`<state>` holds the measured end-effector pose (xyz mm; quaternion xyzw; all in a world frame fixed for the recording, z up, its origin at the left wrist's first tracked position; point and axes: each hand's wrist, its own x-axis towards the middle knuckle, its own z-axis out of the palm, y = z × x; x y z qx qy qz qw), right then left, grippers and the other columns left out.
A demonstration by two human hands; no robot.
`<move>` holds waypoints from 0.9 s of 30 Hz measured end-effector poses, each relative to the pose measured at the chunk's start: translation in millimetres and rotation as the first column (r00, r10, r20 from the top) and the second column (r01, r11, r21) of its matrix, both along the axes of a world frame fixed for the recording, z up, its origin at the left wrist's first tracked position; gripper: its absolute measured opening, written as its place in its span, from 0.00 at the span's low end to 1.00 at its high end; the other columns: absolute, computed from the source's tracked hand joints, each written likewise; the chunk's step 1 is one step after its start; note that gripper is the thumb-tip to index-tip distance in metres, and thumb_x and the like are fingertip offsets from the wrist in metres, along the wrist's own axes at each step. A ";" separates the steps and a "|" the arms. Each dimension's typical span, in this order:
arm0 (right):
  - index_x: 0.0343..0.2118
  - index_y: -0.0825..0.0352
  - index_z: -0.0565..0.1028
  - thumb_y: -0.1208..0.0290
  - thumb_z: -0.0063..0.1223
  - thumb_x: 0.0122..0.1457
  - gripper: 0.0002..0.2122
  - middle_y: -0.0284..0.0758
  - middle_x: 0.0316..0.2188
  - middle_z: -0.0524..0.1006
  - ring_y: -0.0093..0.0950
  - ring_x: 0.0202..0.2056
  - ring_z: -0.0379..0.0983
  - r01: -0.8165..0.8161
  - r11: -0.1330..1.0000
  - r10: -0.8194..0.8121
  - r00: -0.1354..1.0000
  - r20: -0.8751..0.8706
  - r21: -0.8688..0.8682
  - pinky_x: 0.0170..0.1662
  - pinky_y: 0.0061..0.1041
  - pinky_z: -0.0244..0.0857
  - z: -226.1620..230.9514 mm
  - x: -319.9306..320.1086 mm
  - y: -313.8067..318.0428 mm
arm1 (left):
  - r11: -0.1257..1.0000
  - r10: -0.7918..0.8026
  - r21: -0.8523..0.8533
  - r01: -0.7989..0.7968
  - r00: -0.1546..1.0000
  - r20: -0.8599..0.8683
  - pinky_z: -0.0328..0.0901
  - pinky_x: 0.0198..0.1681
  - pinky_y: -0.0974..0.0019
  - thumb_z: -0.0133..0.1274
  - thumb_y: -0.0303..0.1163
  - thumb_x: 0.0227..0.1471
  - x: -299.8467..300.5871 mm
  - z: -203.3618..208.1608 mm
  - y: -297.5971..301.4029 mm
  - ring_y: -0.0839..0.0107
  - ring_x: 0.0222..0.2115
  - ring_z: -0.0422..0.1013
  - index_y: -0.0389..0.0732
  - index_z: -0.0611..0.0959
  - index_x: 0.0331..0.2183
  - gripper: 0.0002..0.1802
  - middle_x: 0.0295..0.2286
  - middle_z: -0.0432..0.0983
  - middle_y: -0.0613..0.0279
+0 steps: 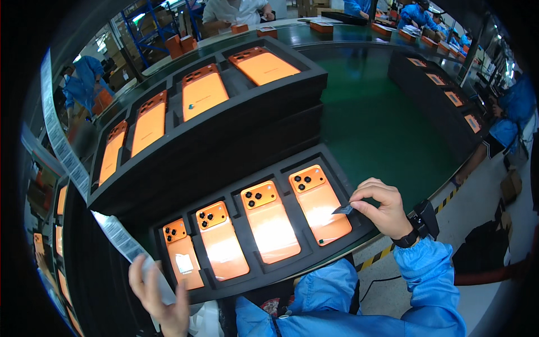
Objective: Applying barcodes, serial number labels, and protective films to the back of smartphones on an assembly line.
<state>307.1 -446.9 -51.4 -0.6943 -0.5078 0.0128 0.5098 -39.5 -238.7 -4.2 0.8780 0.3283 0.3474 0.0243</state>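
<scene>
A black foam tray [281, 223] lies before me with a row of several orange smartphones, camera sides up. Above the rightmost smartphone [321, 210], my right hand [383, 205] pinches a small dark sticker [343, 209] between thumb and fingertips. That phone has a small dark mark near its lower edge. A white label sits on the leftmost smartphone [184, 261]. My left hand [160, 297] is open beside that phone, fingers spread and slightly blurred. A long strip of printed labels [120, 236] hangs down from the upper left and passes behind its fingers.
Behind the near tray, a taller stack of black foam trays [224, 140] holds more orange phones on top. Another tray row [435, 104] stands across the green conveyor belt [376, 118]. Co-workers in blue [415, 14] work around the line. More phones stand at far left.
</scene>
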 end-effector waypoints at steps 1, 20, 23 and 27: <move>0.28 0.69 0.78 0.80 0.60 0.47 0.04 0.36 0.25 0.78 0.29 0.31 0.74 0.008 1.000 -0.008 1.000 -0.007 0.001 0.39 0.27 0.62 -0.8 3.8 -1.5 | 0.981 -0.189 0.026 0.194 0.974 -0.123 0.56 0.54 0.56 0.60 0.21 0.37 24.1 9.5 -6.5 0.53 0.49 0.63 0.39 0.75 0.45 0.28 0.47 0.65 0.50; 0.29 0.68 0.76 0.74 0.57 0.53 0.04 0.33 0.25 0.77 0.28 0.30 0.73 -0.185 0.983 0.182 0.957 -0.224 0.010 0.40 0.27 0.61 -43.8 41.6 15.5 | 0.533 -0.822 -0.497 0.685 0.278 -0.498 0.66 0.40 0.62 0.53 0.30 0.46 228.9 -31.0 -57.6 0.59 0.36 0.72 0.37 0.79 0.34 0.11 0.35 0.74 0.53; 0.29 0.68 0.76 0.74 0.57 0.53 0.04 0.33 0.25 0.77 0.27 0.30 0.72 -0.188 0.982 0.188 0.954 -0.235 0.024 0.40 0.27 0.61 -45.9 42.8 21.1 | 0.596 -0.722 -0.409 0.691 0.238 -0.650 0.66 0.39 0.65 0.51 0.30 0.45 224.8 -31.8 -64.5 0.63 0.36 0.73 0.38 0.78 0.32 0.09 0.35 0.73 0.54; 0.29 0.68 0.76 0.74 0.57 0.53 0.04 0.32 0.25 0.77 0.26 0.29 0.72 -0.189 0.981 0.190 0.939 -0.287 0.033 0.40 0.25 0.60 -50.8 43.3 22.2 | 0.528 -0.742 -0.356 0.771 0.215 -0.635 0.65 0.40 0.66 0.49 0.28 0.44 219.0 -40.9 -58.2 0.63 0.35 0.73 0.39 0.78 0.33 0.10 0.36 0.73 0.55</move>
